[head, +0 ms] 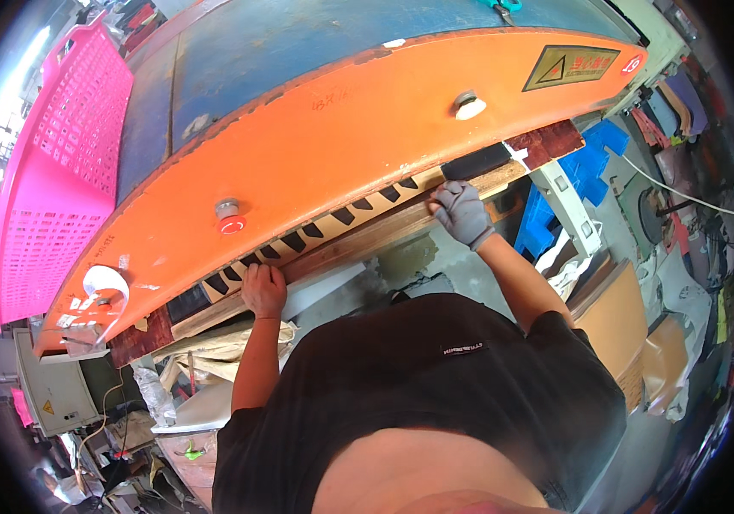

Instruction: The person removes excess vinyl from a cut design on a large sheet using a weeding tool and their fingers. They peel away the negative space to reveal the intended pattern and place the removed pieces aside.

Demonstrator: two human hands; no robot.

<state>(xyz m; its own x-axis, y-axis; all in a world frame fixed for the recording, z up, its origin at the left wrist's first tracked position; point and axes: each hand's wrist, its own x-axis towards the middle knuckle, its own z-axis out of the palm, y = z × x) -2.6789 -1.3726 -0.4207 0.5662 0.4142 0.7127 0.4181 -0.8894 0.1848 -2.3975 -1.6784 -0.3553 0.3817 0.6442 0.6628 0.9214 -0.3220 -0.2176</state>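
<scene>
My bare left hand touches the near edge of a tan sheet with dark cut-out shapes, its fingers curled and their tips hidden. Towards the sheet's right end, my right hand wears a grey glove with some fingertips bare. Its fingers are bent in at the edge, and whether they grip is unclear. The sheet lies on a wooden board, partly under the orange front of a press. Black pieces lie at the sheet's left and right ends.
On the orange front are a red button and a white button. A pink plastic basket stands at the left. Teal-handled scissors lie on the blue top. Brown sheets lean at the right.
</scene>
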